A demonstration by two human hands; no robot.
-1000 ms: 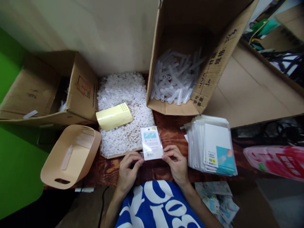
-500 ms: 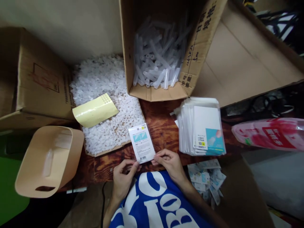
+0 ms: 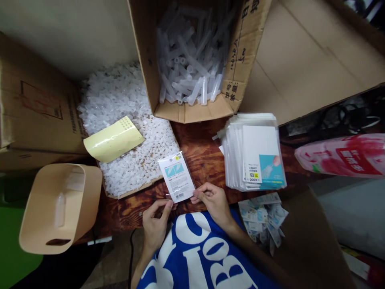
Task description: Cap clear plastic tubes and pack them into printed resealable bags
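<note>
A small clear packet with a white and blue printed card (image 3: pixel 177 176) is held over the dark wooden table (image 3: pixel 204 154), tilted a little to the left. My left hand (image 3: pixel 155 218) pinches its lower left corner. My right hand (image 3: pixel 210 200) pinches its lower right corner. Both hands are close to my body, above my blue shirt with white letters. To the right of the packet lies a stack of similar packets (image 3: pixel 254 154).
A cardboard box of clear plastic tubes (image 3: pixel 192 68) stands behind. A tray heaped with small white parts (image 3: pixel 126 120) carries a yellow sheet (image 3: pixel 112 139). A beige bin (image 3: pixel 58 206) is at the left, a red and pink bag (image 3: pixel 343 154) at the right, loose labels (image 3: pixel 263 216) lower right.
The view has swung right and downward, so everything sits further left and the tube box higher in frame. The packet has tilted slightly left; both hands still hold it.
</note>
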